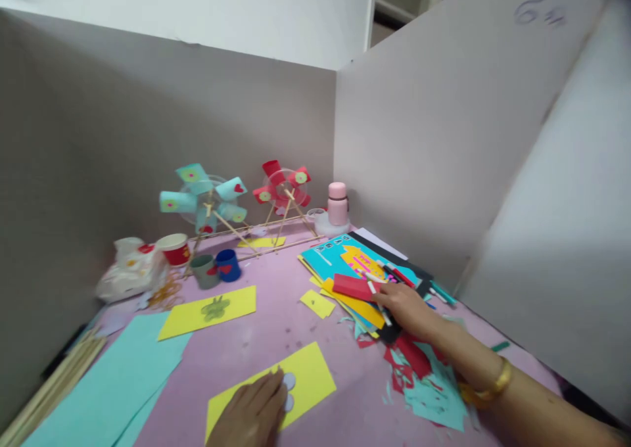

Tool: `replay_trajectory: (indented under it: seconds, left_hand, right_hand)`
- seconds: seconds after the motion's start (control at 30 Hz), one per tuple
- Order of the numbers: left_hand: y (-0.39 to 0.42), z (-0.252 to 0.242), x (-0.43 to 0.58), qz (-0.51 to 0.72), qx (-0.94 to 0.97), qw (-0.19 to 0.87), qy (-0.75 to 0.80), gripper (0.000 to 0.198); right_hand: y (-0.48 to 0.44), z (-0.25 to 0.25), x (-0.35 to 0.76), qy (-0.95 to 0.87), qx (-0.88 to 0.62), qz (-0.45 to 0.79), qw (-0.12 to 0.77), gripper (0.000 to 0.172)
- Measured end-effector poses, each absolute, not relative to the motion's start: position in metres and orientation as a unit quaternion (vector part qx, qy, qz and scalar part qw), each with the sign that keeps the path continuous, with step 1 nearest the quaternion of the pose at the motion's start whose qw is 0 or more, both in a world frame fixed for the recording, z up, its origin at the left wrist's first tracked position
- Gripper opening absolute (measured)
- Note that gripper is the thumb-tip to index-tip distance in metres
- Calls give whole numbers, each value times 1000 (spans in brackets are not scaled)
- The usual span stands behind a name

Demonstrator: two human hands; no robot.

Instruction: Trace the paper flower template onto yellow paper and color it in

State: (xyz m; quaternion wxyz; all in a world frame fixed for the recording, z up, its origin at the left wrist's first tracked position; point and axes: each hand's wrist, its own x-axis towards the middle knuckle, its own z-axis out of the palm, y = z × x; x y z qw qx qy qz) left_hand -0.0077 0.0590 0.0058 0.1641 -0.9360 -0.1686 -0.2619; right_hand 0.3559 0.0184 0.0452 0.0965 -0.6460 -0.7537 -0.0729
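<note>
Rests the left hand (251,411) palm down and spread flat on a yellow sheet (315,378) at the near edge of the pink table (276,329), gripping nothing, fingertips touching two small pale discs (288,382) lying on the sheet. Stretches the right hand (407,309) forward and to the right onto a stack of coloured paper (328,259), fingers half curled, tips against a red block (352,286) and over a white marker (380,305); perhaps pinches the marker, but cannot tell through the blur whether closes on it or only touches. Wears a gold bangle (493,384) on that wrist, above a litter of red and teal scraps (428,381).

Has bare pink tabletop between the two hands and on toward the back, broken only by a second yellow sheet (210,309) with a green shape on it and a small yellow offcut (318,302). Meets a big teal sheet (108,381) just left of the left hand, and beyond that wooden sticks (54,381) along the left edge. Faces white partitions (444,138) at the left, back and right, the right one close beside the paper stack. Finds at the back, well apart from both hands, a blue paper wheel (207,200), a red paper wheel (283,187), a pink bottle (338,204), three cups (204,271) and a plastic bag (131,269)
</note>
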Motion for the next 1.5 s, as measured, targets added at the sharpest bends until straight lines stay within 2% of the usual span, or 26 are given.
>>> replay_trajectory:
  seconds: [0.2,0.33,0.53,0.6,0.63,0.77,0.83,0.9,1.07,1.17,1.33,1.5]
  left_hand:
    - [45,14,-1,-244,-932,142,-226,25]
    - [42,18,0,-245,-931,120,-241,22]
    - [38,19,-2,-239,-932,88,-256,21]
    - [37,18,-3,-239,-931,79,-264,22]
    - [36,17,-4,-235,-931,76,-268,21]
    - [37,15,-7,-220,-932,77,-276,19]
    - [39,15,-8,-212,-935,85,-271,17]
    - [42,15,-10,-210,-937,91,-263,16]
    - [46,13,-11,-219,-937,106,-252,27]
    - [46,11,-11,-210,-939,101,-252,22]
    - [44,8,-10,-203,-940,81,-264,23]
    - [40,7,-10,-212,-927,10,-309,15]
  right_hand:
    - [25,33,353,-774,-619,-94,93,27]
    - [23,32,356,-777,-601,-125,136,29]
    - [1,50,325,-745,-581,-154,289,24]
    - [-6,52,295,-729,-545,-68,408,19]
    - [-8,52,278,-736,-521,-22,431,18]
    - [-6,37,214,-818,-419,90,383,18]
    - [1,26,195,-852,-360,91,368,12]
    - [8,14,187,-866,-334,74,364,15]
    - [19,-3,190,-867,-373,90,317,16]
    - [21,-9,192,-859,-406,79,303,12]
    - [24,-25,194,-843,-418,45,336,16]
    - [26,-29,191,-871,-393,67,286,9]
